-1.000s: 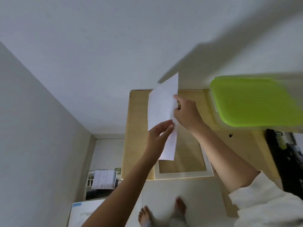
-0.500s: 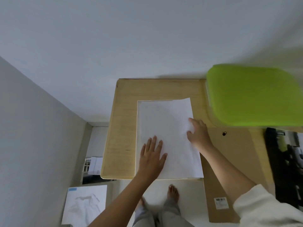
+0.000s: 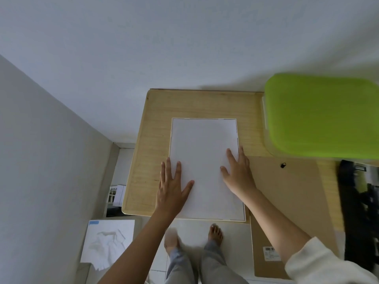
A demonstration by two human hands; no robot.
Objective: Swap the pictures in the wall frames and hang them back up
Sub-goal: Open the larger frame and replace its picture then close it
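My left hand [image 3: 172,187] and right hand [image 3: 238,173], fingers spread flat, press on the plain white paper sheet [image 3: 205,152], which lies inside the thin white rectangular frame [image 3: 213,219] (only its rim shows) on the pale wooden tabletop [image 3: 155,124]; the brown cardboard backing board [image 3: 291,197] lies just beside it, to the right.

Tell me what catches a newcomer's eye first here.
The bright green lid at the right jumps out first. Next is the white sheet lying on the wooden table, with the left hand and right hand laid flat across its side edges.
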